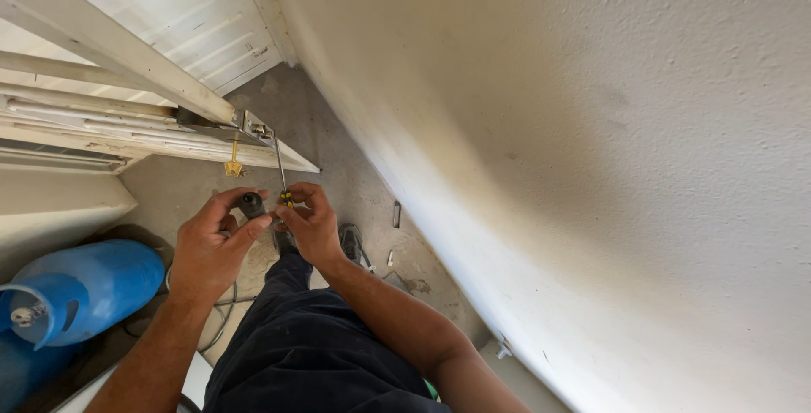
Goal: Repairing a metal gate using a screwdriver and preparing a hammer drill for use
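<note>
Just left of the frame's middle, the two hands meet over the floor. The left hand [211, 240] pinches a small dark cylinder [252, 204] between thumb and forefinger, its other fingers curled loosely behind. The right hand [311, 223] closes its fingertips on the yellow-and-black handle of a screwdriver [282, 178], just beside the cylinder; the two hands are almost touching. The screwdriver's thin metal shaft runs up and slightly left from the hand to a metal bracket [253, 128] on the end of a white door [127, 58] that fills the upper left of the frame.

Counted: one cylinder, one screwdriver, one small brass key [233, 165] hanging below the bracket, one blue gas bottle [84, 286] at the lower left (a second blue shape shows under it, too cut off to tell). A few small bits lie on the concrete floor [338, 168] right of the hands, too small to name.

The white wall [591, 168] takes the whole right half and slants down towards the lower middle. Between the wall and the door edge only a narrow strip of floor stays open, and the person's dark trouser leg [304, 345] and shoe fill its lower part.
</note>
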